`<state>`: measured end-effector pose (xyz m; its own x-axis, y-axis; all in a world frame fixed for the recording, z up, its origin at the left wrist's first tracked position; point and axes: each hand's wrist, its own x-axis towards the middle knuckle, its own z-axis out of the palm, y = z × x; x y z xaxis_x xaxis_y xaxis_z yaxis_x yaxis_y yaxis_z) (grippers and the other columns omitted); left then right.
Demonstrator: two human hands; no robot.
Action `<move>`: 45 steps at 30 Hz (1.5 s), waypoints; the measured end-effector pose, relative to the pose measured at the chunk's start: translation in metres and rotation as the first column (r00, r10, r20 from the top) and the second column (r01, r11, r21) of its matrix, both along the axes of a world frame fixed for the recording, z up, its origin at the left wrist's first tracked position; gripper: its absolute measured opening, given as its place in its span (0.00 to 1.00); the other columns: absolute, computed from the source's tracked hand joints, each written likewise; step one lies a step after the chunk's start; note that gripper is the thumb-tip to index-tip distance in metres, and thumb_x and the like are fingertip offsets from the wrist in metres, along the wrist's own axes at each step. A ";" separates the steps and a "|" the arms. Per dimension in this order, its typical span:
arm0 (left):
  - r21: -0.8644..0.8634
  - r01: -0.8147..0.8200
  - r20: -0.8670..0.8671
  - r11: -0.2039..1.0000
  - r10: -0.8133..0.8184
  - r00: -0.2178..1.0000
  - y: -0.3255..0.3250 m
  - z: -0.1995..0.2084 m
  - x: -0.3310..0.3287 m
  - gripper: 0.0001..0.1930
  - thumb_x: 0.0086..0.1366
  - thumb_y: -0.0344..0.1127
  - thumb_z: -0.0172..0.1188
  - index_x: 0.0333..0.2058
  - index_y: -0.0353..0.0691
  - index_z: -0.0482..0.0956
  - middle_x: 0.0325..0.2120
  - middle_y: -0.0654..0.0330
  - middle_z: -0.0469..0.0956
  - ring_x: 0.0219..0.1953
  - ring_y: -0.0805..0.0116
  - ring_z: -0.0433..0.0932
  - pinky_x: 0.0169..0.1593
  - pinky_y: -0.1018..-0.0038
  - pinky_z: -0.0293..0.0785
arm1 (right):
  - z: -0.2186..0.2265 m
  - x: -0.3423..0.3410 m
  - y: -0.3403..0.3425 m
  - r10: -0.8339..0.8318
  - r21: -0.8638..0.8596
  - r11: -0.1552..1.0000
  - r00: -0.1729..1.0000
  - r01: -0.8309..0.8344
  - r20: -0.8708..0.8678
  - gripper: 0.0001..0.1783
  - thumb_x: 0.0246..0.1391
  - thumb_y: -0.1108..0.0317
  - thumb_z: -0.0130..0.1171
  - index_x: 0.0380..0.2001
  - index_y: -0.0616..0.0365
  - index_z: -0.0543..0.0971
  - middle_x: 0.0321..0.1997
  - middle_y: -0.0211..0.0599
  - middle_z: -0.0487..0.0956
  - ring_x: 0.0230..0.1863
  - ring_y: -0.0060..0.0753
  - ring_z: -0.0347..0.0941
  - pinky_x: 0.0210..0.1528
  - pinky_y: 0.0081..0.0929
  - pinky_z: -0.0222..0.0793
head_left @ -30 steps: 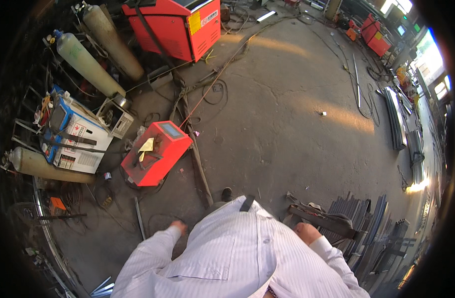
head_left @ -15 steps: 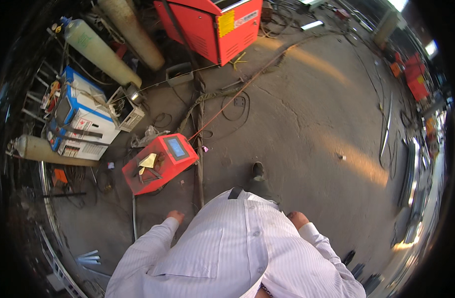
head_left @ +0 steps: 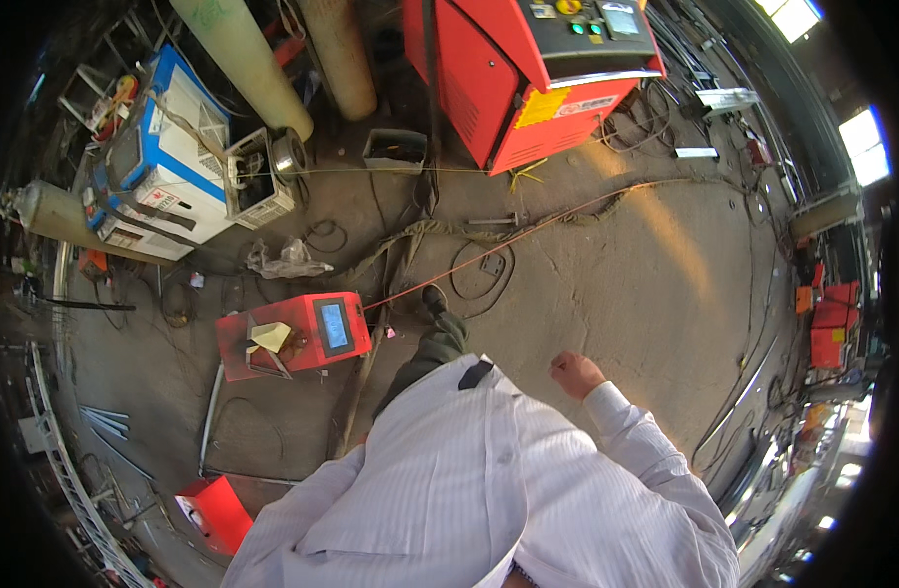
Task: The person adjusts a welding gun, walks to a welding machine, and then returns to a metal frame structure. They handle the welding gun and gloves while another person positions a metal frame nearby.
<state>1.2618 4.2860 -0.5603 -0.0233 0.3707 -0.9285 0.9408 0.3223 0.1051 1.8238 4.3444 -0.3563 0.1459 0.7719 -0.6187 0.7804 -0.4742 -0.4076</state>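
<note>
My right hand swings out in front of my body over the concrete floor, fingers curled in, with nothing showing in it. It touches nothing. My left hand is hidden beside my shirt; only its sleeve shows. A red box-shaped unit with a small blue screen sits on the floor to the left, with a yellowish piece and metal bits on top. My dark-trousered leg is stepping forward close to its right side.
Ahead stands a large red machine with a control panel. A thick wrapped cable and a red hose cross the floor. Gas cylinders, a blue-and-white machine and a grey crate stand at left; a red box lies near left.
My right hand has swung forward and my left hand has gone out of sight. A different foot is now in front. The large red machine shows nearer, with its panel in view.
</note>
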 end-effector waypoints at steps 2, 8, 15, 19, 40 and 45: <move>-0.048 0.010 -0.002 0.999 -0.010 1.000 0.048 -0.012 0.017 0.22 0.73 0.51 0.56 0.54 0.46 0.88 0.55 0.52 0.85 0.57 0.50 0.85 0.61 0.57 0.80 | 0.003 0.010 0.045 0.035 -0.077 0.997 0.999 -0.033 0.026 0.20 0.61 0.56 0.60 0.45 0.60 0.88 0.46 0.55 0.88 0.50 0.57 0.86 0.54 0.47 0.81; -0.088 0.175 0.058 0.981 -0.170 0.984 0.233 -0.036 0.013 0.21 0.73 0.49 0.56 0.51 0.43 0.89 0.51 0.51 0.88 0.53 0.48 0.87 0.58 0.55 0.82 | 0.023 0.035 0.182 -0.146 0.066 0.988 0.984 0.140 0.103 0.20 0.63 0.55 0.59 0.44 0.61 0.88 0.39 0.50 0.89 0.43 0.51 0.88 0.49 0.42 0.82; 0.469 -0.292 0.134 0.833 0.260 0.956 0.390 0.012 0.064 0.21 0.72 0.53 0.57 0.47 0.43 0.89 0.47 0.44 0.88 0.52 0.42 0.85 0.57 0.52 0.81 | 0.019 0.026 0.415 0.126 0.088 0.987 0.990 -0.131 0.063 0.20 0.63 0.53 0.60 0.43 0.60 0.86 0.45 0.55 0.87 0.50 0.63 0.83 0.53 0.51 0.79; 0.302 -0.446 0.128 0.842 0.428 0.895 0.410 0.013 0.129 0.23 0.71 0.56 0.59 0.48 0.43 0.89 0.47 0.44 0.87 0.51 0.43 0.86 0.57 0.52 0.81 | -0.041 -0.025 0.551 0.491 0.124 0.865 0.871 -0.486 -0.010 0.22 0.63 0.50 0.60 0.45 0.59 0.85 0.51 0.56 0.85 0.54 0.63 0.82 0.57 0.52 0.77; 0.328 -0.736 0.029 0.593 0.772 0.635 0.419 -0.013 0.337 0.10 0.68 0.42 0.62 0.41 0.48 0.87 0.39 0.55 0.87 0.41 0.46 0.87 0.45 0.53 0.84 | -0.503 -0.087 0.915 0.619 -0.165 0.781 0.782 -0.603 0.071 0.23 0.64 0.55 0.62 0.55 0.60 0.82 0.59 0.52 0.84 0.60 0.59 0.80 0.63 0.48 0.77; 0.385 -0.756 0.082 0.530 0.796 0.600 0.427 -0.019 0.335 0.07 0.67 0.38 0.63 0.39 0.45 0.86 0.35 0.52 0.87 0.37 0.46 0.87 0.41 0.56 0.84 | -0.568 -0.080 0.934 0.612 -0.112 0.791 0.779 -0.602 0.137 0.22 0.65 0.55 0.62 0.52 0.60 0.83 0.57 0.54 0.85 0.60 0.60 0.80 0.61 0.49 0.76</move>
